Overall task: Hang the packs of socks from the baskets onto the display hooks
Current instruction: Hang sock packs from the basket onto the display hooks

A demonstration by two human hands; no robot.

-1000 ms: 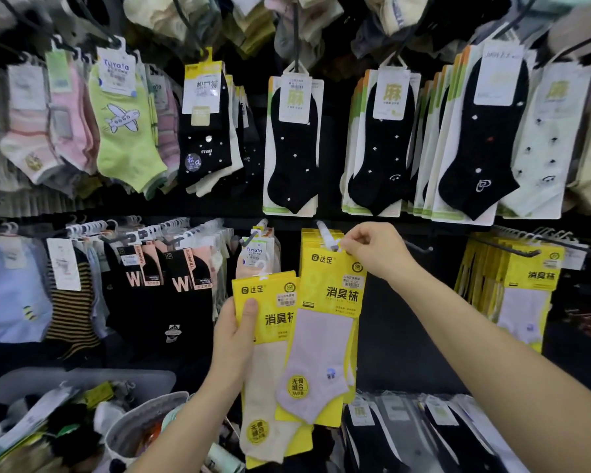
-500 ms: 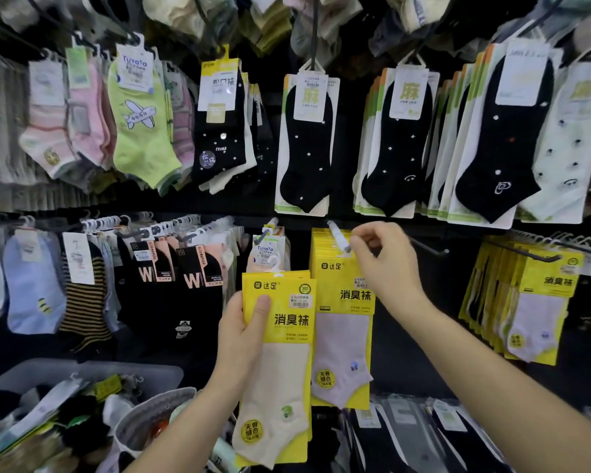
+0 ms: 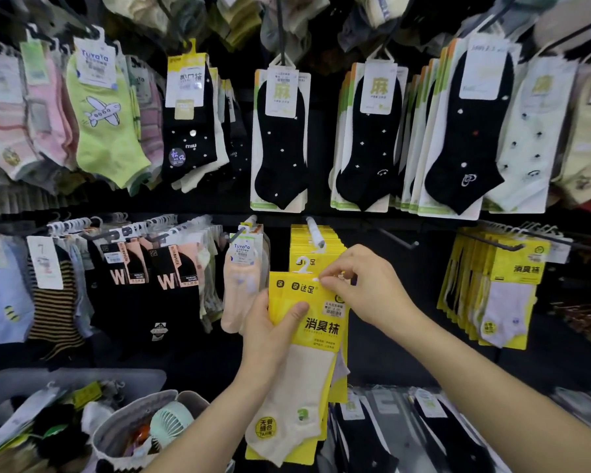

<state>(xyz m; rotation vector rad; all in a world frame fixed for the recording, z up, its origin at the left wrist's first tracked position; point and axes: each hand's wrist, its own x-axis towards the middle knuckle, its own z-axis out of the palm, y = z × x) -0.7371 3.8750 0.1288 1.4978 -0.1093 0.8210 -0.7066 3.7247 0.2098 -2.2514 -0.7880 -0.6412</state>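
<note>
Just below the middle of the black display wall, a yellow card pack holding a cream ankle sock (image 3: 307, 339) is held upright in front of the lower row of hooks. The left hand (image 3: 270, 332) grips its left edge, thumb pressed across the yellow card front and the other fingers hidden behind. The right hand (image 3: 365, 285) is closed in a pinch on the pack's top right corner, beside its small white plastic hanger loop (image 3: 304, 266). Directly behind and above the pack hangs a stack of matching yellow sock packs (image 3: 316, 242) on a white-tipped display hook (image 3: 314, 232); whether the held pack's loop touches that hook cannot be told.

Left of this stack, a clear pack of peach socks (image 3: 241, 285) hangs from a neighbouring hook, and further left are black socks with a large letter W (image 3: 171, 281), a brown-and-black striped sock (image 3: 53, 315) and a pale blue sock (image 3: 0, 302). Towards the wall's right edge another bundle of yellow packs with lilac socks (image 3: 498, 291) hangs well apart from the hands. Along the upper row hang black dotted socks on white cards (image 3: 280, 145) and, nearer the left edge, a lime green sock with an aeroplane drawing (image 3: 106, 121). At the lower left corner stand a grey plastic crate of mixed sock packs (image 3: 82, 377) and a round grey fabric basket (image 3: 133, 421) with a small mint green fan (image 3: 171, 423) inside
</note>
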